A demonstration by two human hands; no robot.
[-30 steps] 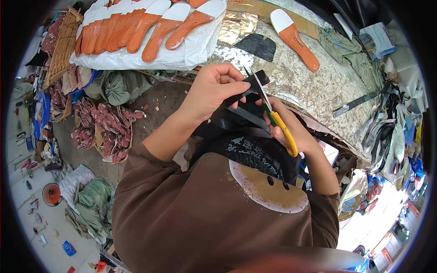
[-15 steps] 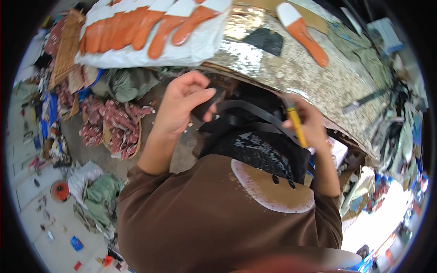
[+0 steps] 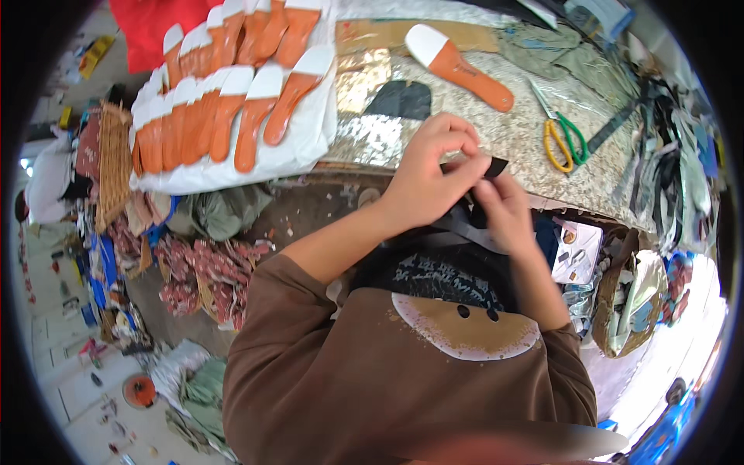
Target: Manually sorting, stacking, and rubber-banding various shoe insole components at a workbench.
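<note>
My left hand (image 3: 430, 174) and my right hand (image 3: 504, 213) meet at the front edge of the table, both pinching a small black strip (image 3: 487, 169). More black strap material (image 3: 457, 225) hangs below the hands over my lap. The yellow and green scissors (image 3: 559, 133) lie on the table to the right of my hands. A single orange and white shoe sole (image 3: 459, 64) and a dark cut piece (image 3: 399, 99) lie beyond my hands.
Several orange and white soles (image 3: 232, 93) lie in rows on a white sheet at the left of the shiny speckled table (image 3: 496, 132). A woven basket (image 3: 112, 159), cloth heaps (image 3: 205, 271) and bags (image 3: 632, 298) crowd the floor.
The scissors that my right hand held lie on the table now. Both hands have come together on the black strip. The view has shifted toward the table.
</note>
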